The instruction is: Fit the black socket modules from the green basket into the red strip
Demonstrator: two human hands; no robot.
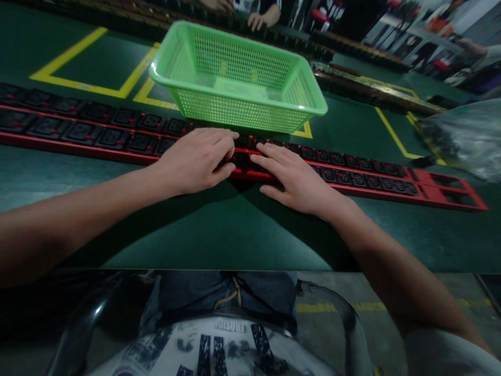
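Observation:
Two long red power strip housings (pixel 438 189) lie side by side across the bench, filled with rows of black outlet sockets (pixel 113 137). My left hand (pixel 199 159) rests over the middle of the strips, fingers curled down and thumb near the front edge. Whatever its fingertips hold is hidden under the hand. Just to the right, my right hand (pixel 295 175) lies palm down on the sockets, with its fingers stretched out and apart. Its thumb points left, in front of the near strip.
A green perforated plastic basket (pixel 238 102) stands right behind the strips. Yellow tape lines (pixel 86 87) mark the green bench top (pixel 242 230). A clear plastic bag (pixel 465 136) lies at the right. Across the bench, another person's hand (pixel 256 21) shows near a conveyor rail.

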